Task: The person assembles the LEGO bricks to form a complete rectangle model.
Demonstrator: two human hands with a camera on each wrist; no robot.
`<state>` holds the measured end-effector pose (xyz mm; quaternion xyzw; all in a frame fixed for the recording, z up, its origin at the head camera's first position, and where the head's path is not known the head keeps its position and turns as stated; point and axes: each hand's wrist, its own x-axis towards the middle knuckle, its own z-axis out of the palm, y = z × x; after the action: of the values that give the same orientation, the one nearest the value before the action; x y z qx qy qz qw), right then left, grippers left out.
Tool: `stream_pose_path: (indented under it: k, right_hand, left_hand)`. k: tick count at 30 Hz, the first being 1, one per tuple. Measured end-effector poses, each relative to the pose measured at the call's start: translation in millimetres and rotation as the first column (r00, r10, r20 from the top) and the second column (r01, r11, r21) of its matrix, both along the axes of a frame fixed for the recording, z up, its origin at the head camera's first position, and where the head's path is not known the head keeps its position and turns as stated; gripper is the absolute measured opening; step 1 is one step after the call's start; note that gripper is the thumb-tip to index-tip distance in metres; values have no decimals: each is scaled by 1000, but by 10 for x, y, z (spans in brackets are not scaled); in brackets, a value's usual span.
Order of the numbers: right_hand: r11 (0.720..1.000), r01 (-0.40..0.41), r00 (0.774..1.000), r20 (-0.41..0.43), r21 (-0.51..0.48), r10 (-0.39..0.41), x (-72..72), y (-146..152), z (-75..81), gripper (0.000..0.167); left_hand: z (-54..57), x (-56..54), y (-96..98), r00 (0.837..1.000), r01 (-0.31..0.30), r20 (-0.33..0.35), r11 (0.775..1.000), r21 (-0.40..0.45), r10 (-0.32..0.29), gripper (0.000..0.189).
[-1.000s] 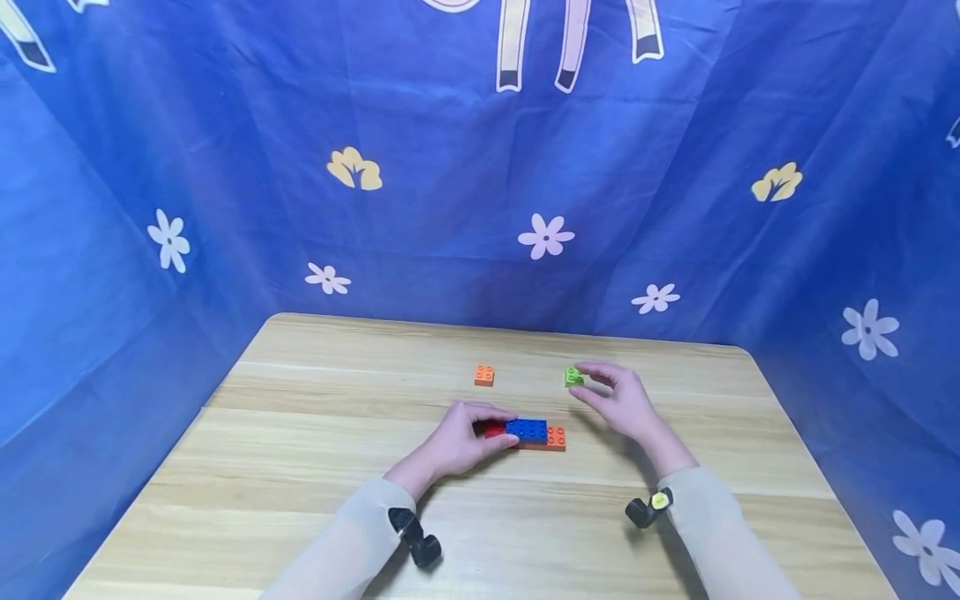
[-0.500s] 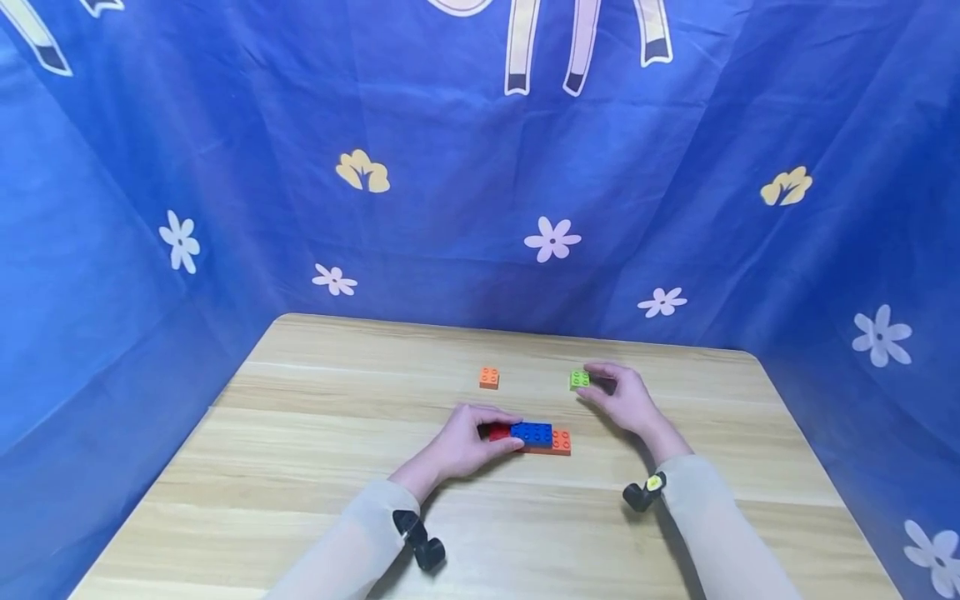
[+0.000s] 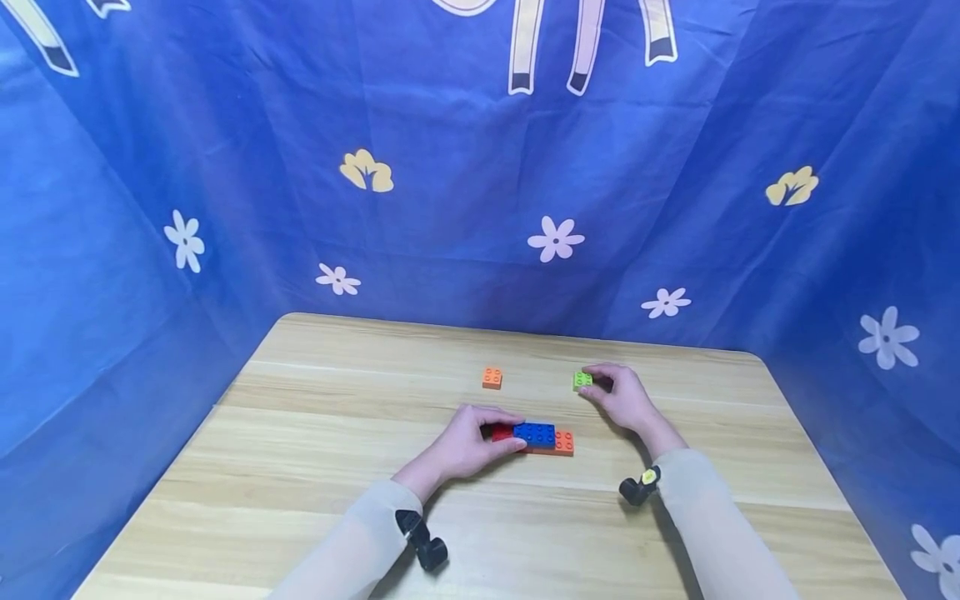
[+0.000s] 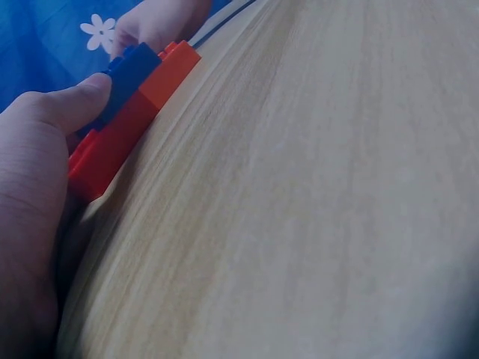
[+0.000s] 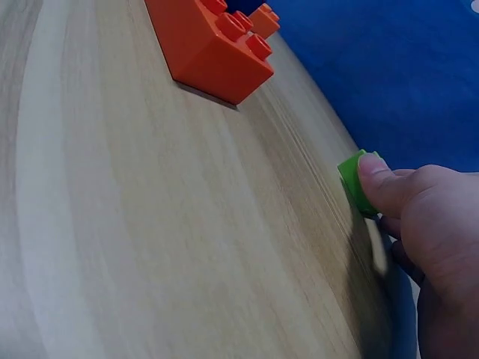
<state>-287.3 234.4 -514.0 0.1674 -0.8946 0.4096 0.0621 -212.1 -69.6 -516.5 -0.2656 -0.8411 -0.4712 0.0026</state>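
My left hand (image 3: 467,442) pinches the low brick stack with thumb and fingers at its left part. A blue toy brick (image 3: 536,434) sits on top, bridging a red brick (image 4: 112,149) on the left and an orange-red brick (image 3: 565,442) whose studs show on the right. Behind and to the right, my right hand (image 3: 624,402) pinches a small lime-green toy brick (image 5: 353,179), its thumb on the near side. That green brick is low over the table in the right wrist view, its studs partly covered by the fingers.
A small orange four-stud brick (image 3: 492,379) lies behind the stack on the wooden table (image 3: 360,375). Blue patterned cloth (image 3: 450,192) hangs behind the table and along both sides. Each sleeve carries a small black camera (image 3: 431,552) at the wrist.
The head view has shifted slightly, so everything sits a little further right. My right wrist has moved forward and left while the fingers stay at the green brick. The left hand keeps its hold.
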Motion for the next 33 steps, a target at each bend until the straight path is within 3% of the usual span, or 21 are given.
stream_pose_path:
  k: [10,20,33]
  right_hand:
    - [1000,24,1000,15,-7,-24,49,10,51,38]
    - [999,-7,1000,23,-49,8,153,0,173,34]
    - [989,-89,996,-3,-117,89,392,-32,299,34]
  left_hand:
    - [-9,-13,6,1000,-4,4,1000,-4,4,40]
    - [-17,-13,0,1000,-4,22,1000,4,4,39]
    - [-30,-11,1,1000,-1,13,1000,13,1,37]
